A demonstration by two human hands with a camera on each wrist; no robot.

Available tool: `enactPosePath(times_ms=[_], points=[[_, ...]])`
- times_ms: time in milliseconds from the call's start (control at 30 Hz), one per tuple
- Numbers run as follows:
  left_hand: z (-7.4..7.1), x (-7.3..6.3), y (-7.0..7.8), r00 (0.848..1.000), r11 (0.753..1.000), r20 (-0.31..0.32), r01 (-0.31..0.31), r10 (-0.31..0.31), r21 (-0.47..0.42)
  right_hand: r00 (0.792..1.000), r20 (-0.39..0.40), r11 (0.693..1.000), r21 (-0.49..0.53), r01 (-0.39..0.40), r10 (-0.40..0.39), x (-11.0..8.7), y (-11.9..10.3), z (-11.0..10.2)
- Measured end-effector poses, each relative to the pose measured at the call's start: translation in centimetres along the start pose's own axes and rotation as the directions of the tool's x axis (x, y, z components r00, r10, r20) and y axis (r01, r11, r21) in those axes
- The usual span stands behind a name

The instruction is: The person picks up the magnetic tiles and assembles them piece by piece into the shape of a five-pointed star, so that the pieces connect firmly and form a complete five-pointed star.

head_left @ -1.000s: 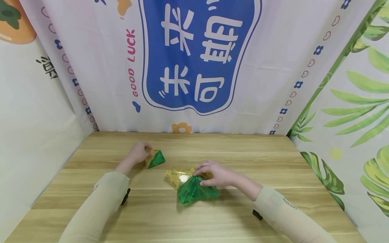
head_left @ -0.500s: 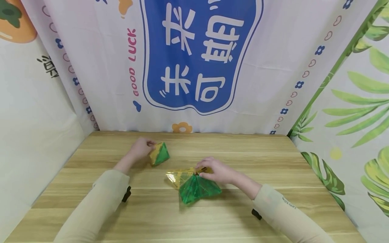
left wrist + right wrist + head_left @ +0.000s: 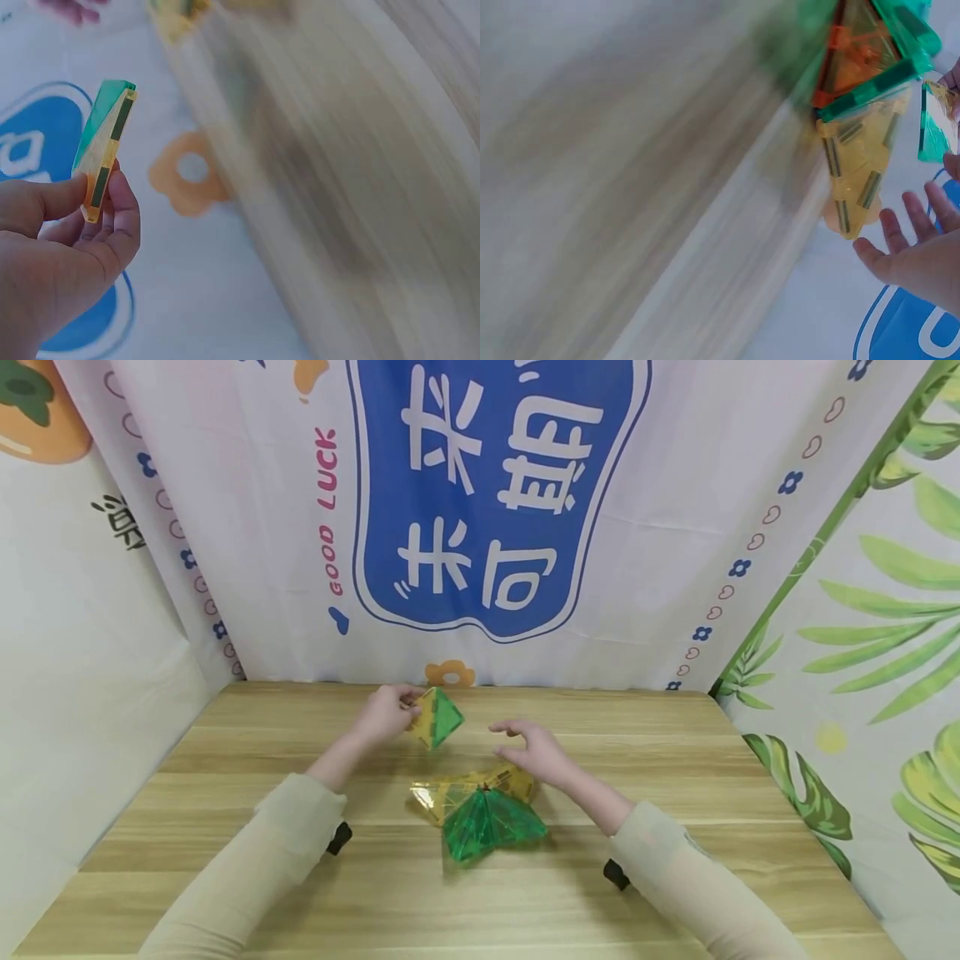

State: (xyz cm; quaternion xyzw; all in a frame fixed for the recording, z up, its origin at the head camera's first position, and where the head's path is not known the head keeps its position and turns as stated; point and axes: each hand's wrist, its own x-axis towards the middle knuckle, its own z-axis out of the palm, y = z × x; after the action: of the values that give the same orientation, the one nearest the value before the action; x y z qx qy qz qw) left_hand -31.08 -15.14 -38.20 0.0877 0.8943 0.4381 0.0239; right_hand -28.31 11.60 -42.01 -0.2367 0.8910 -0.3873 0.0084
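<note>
My left hand (image 3: 382,715) pinches a yellow and green pair of translucent magnetic tiles (image 3: 446,718) between thumb and fingers, raised above the far part of the table. In the left wrist view the magnetic tiles (image 3: 109,142) show edge-on, with dark magnet strips along the yellow rim. My right hand (image 3: 534,750) hovers with spread fingers, holding nothing, just behind a peaked magnetic-tile structure (image 3: 483,828). Green tiles form its near side and yellow ones its far side. The right wrist view also shows an orange tile (image 3: 861,56) among the structure's pieces.
The wooden table (image 3: 600,893) ends at the back against a white printed cloth (image 3: 660,568) with a blue sign. A leaf-patterned cloth (image 3: 885,635) hangs along the right side, and a pale cloth (image 3: 90,652) on the left.
My left hand has lifted the yellow and green magnetic tiles and carried them right and away from me. My right hand has let go of the structure's peak and moved up and back.
</note>
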Motion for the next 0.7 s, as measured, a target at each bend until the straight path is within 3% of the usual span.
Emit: enactPosePath(times_ms=[100,233,500,700], points=[[0.8,-0.1,1.1,1.000,0.997,0.020,0.002,0.000,-0.072,0.995,-0.042,0.992,0.086,-0.091,0.095,0.7,-0.3,-0.1],[1.9,-0.2,2.0,0.999,0.991,0.045,-0.011,0.017,-0.134,0.987,-0.056,0.977,0.161,-0.142,0.153,1.3,-0.6,-0.3],[3.5,-0.5,2.5,0.996,0.989,0.077,-0.042,0.053,-0.145,0.985,-0.055,0.969,0.198,-0.151,0.164,1.9,-0.6,-0.3],[3.9,-0.5,2.0,0.991,0.987,0.114,-0.045,0.063,-0.155,0.989,-0.036,0.972,0.190,-0.137,0.146,2.6,-0.2,0.0]])
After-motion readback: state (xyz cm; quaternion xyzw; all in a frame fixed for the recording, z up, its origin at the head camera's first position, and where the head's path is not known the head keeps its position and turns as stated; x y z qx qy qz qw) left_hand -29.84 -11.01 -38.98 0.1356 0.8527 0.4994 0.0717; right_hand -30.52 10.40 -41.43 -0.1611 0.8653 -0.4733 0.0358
